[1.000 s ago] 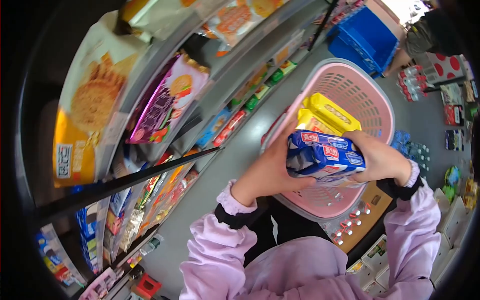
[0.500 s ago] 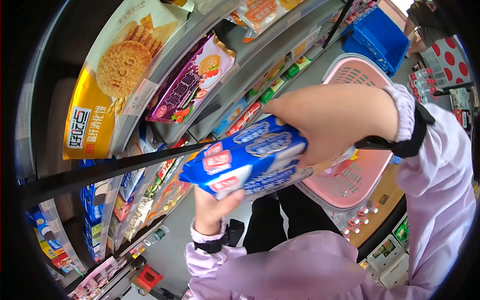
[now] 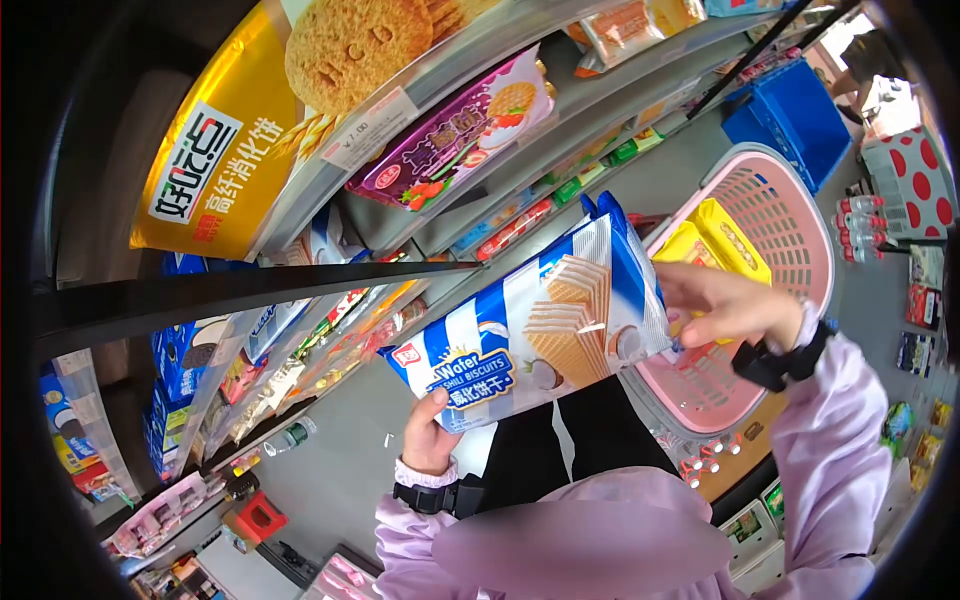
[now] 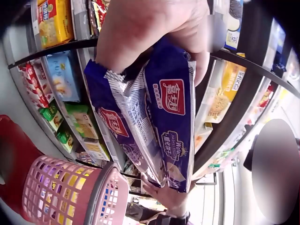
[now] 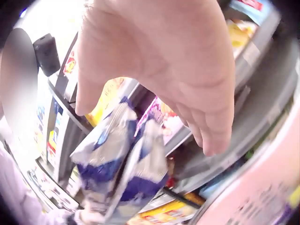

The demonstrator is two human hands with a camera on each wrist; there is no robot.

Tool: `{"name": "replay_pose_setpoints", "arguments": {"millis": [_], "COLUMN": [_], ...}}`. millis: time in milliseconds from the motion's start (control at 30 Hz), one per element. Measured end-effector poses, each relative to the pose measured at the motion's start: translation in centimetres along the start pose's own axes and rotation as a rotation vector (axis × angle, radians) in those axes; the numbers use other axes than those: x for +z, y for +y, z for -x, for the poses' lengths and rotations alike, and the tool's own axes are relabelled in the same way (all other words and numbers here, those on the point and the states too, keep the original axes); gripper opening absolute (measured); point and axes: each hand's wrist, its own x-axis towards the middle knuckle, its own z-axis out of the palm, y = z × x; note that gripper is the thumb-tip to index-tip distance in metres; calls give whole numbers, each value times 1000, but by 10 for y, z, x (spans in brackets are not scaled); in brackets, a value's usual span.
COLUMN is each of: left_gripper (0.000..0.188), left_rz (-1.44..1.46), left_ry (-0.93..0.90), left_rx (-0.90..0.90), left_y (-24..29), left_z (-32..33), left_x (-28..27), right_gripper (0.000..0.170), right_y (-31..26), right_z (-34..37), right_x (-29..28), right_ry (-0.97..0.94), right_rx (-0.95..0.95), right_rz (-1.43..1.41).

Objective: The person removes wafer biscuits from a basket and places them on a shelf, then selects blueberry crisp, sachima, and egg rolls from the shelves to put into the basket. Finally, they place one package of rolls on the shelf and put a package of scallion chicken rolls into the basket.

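Two blue-and-white packs of wafer biscuits, side by side, are gripped at one end by my left hand (image 3: 430, 438). In the head view the front wafer pack (image 3: 540, 330) faces up, showing stacked wafers and coconut, and mostly hides the other. The left wrist view shows both packs (image 4: 173, 108) edge-on, with the left hand (image 4: 154, 28) around their ends. My right hand (image 3: 735, 305) is just off the packs' far end, fingers extended and apart. In the right wrist view this hand (image 5: 164, 61) is spread above the packs (image 5: 140, 173) with nothing in its grasp.
A pink basket (image 3: 800, 230) with yellow packs (image 3: 715, 240) inside stands to the right. Snack shelves (image 3: 350, 170) run along the left, holding a yellow biscuit bag (image 3: 215, 150) and a purple pack (image 3: 460, 140). A blue crate (image 3: 790, 120) and bottles (image 3: 862, 222) lie beyond.
The wafer packs have come left from over the basket and turned front side up. My right hand has let go of them and drawn back to the right; the left hand keeps its hold.
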Motion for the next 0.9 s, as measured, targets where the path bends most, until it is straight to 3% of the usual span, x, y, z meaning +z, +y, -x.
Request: {"name": "replay_pose_setpoints", "arguments": {"millis": [200, 267, 300, 333, 400, 433, 633, 900], "left_gripper": [56, 52, 46, 45, 41, 39, 39, 38], "left_rz": [-100, -102, -124, -70, -184, -231, -260, -259], "left_ry": [70, 91, 126, 27, 216, 200, 265, 149], "left_rx": [-88, -116, -134, -204, -163, -146, -152, -53], "left_y": [-8, -2, 2, 11, 12, 12, 11, 0], "left_z": [-25, -42, -53, -64, -85, -97, -131, -147], "left_x": [-18, -14, -20, -25, -3, -3, 2, 27], "right_gripper": [61, 57, 55, 53, 57, 56, 34, 28], "right_y": [21, 7, 5, 4, 22, 14, 20, 30], "right_z": [-48, -66, -79, -91, -122, -124, -156, -167], "right_x": [-10, -23, -31, -40, -68, -66, -93, -123], "right_ry": [244, 269, 247, 222, 185, 231, 263, 281], "right_rx": [78, 179, 203, 227, 191, 247, 369, 399], "right_rz": [326, 457, 438, 420, 316, 241, 141, 31]}}
